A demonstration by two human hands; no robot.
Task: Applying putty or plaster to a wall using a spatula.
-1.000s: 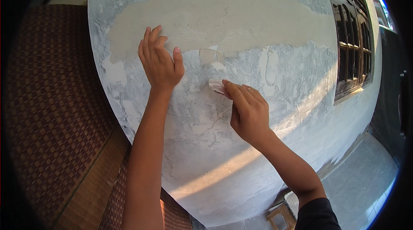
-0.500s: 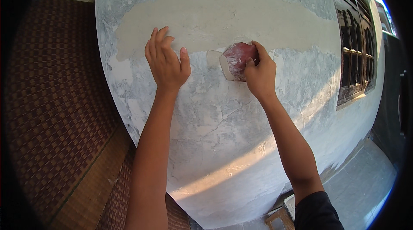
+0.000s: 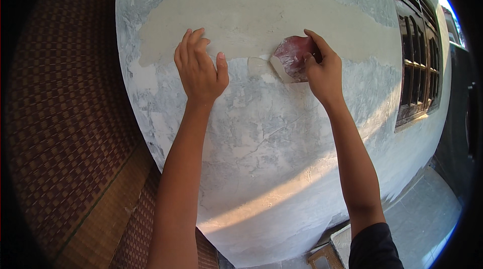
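My right hand grips a dark red putty scraper, its blade smeared with pale filler and held against the wall. Thumb and fingers close round the scraper's right side. A wide grey-beige band of wet-looking putty runs across the upper wall, above and behind both hands. Just left of the blade is a small separate patch of putty. My left hand holds nothing; its fingers are spread and slightly bent, at the lower edge of the band. Whether its fingertips touch the wall I cannot tell.
A brown woven mat covers the left side. A dark wooden window with bars is set in the wall at right. Low at right lie a tiled floor and a small wooden stool-like piece. A strip of sunlight crosses the wall.
My right hand has moved the scraper to the right and slightly up along the putty's lower edge. The left hand keeps nearly the same place and pose; the view has shifted a little.
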